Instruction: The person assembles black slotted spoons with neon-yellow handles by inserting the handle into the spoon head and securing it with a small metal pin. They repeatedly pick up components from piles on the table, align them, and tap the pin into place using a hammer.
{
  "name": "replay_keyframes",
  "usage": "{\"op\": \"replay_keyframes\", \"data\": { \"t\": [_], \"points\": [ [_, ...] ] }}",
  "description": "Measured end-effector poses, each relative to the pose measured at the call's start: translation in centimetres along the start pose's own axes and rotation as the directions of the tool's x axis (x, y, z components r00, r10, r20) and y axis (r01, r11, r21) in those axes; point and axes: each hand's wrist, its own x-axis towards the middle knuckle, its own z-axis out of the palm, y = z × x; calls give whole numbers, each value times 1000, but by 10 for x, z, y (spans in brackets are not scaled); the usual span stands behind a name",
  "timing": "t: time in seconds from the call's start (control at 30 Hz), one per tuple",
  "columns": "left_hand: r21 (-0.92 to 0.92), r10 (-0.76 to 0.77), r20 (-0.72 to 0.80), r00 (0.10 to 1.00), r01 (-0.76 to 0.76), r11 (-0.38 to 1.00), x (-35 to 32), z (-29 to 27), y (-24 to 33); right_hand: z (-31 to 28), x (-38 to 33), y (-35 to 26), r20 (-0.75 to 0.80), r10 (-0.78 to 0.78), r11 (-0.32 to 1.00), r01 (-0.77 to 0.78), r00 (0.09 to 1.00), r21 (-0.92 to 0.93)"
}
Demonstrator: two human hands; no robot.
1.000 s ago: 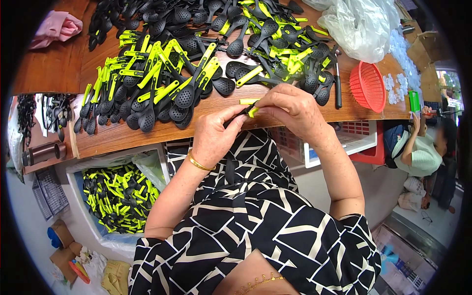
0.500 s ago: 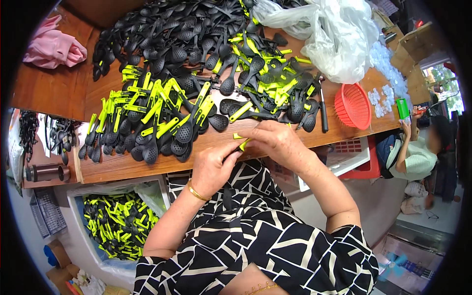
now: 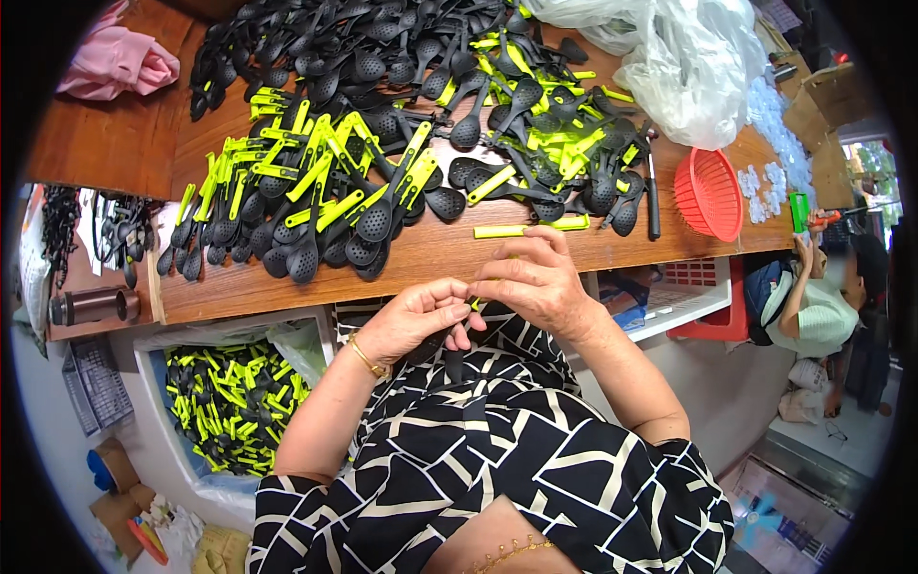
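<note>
Over my lap, just off the table's front edge, my left hand (image 3: pixel 413 323) is closed round a black spoon (image 3: pixel 427 346), mostly hidden by its fingers. My right hand (image 3: pixel 535 287) meets it from the other side, fingers pinched on a small lime-green part (image 3: pixel 477 303) at the spoon's end. Beyond my right fingers a lime-green strip (image 3: pixel 499 231) lies on the wooden table (image 3: pixel 402 273). Black spoons with lime-green handles (image 3: pixel 320 206) lie in a pile at front left. Another mixed pile of green handles and black spoons (image 3: pixel 564 158) lies to the right.
Black slotted spoons (image 3: pixel 354 48) are heaped at the back. A hammer (image 3: pixel 652 191), a red basket (image 3: pixel 709 196) and clear plastic bags (image 3: pixel 688 77) occupy the right. Below the table stands a lined bin of green-and-black pieces (image 3: pixel 234 411). A co-worker (image 3: pixel 813 306) is at far right.
My hands have come slightly down and closer together round the spoon. My right fingers have curled in. The strip lying beyond them now shows more fully. The view has shifted a little.
</note>
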Motion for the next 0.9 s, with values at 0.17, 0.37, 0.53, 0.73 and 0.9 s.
{"op": "replay_keyframes", "data": {
  "t": [0.17, 0.37, 0.53, 0.73, 0.9],
  "points": [
    [180, 160, -295, 942, -109, 978, 14, -1, -29, -4, 15, 24, -4, 107, 992, -107, 994, -71],
    [191, 262, -467, 845, -193, 962, 20, -10, -20, -13, 22, 55, 53, 182, 962, -167, 982, -215],
    [212, 291, -481, 827, -212, 954, 27, -7, -15, 2, 51, 66, 28, 176, 930, -157, 984, -331],
    [178, 252, -453, 855, -190, 966, 27, -9, -16, 6, 56, 85, 106, 140, 977, -120, 984, -175],
    [193, 274, -452, 849, -206, 959, 28, -7, -19, -3, 48, 36, 68, 625, 657, -571, 778, 492]
  ]
}}
